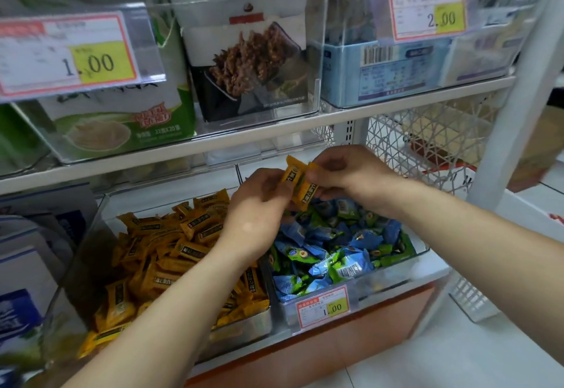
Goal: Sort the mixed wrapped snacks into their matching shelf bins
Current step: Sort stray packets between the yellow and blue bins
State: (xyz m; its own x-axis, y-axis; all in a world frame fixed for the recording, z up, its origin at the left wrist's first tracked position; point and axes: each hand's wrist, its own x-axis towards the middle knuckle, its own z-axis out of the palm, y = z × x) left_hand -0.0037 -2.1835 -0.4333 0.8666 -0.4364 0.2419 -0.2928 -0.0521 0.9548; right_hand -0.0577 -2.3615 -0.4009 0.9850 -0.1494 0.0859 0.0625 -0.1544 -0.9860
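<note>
Two clear bins sit side by side on the lower shelf. The left bin (91, 253) is full of orange wrapped snacks (171, 247). Blue and green wrapped snacks (341, 244) fill the right bin (393, 274). Above the divide between them, both hands meet on orange wrapped snacks (300, 181) held in the air. My left hand (256, 207) pinches them from the left and my right hand (345, 174) pinches them from the right. How many orange snacks the hands hold is unclear.
An upper shelf (335, 119) with clear bins of boxed goods hangs close above the hands. Price tags (70, 52) stick out from it. A white wire basket (427, 140) stands at the right, and white and blue boxes (27, 271) at the left.
</note>
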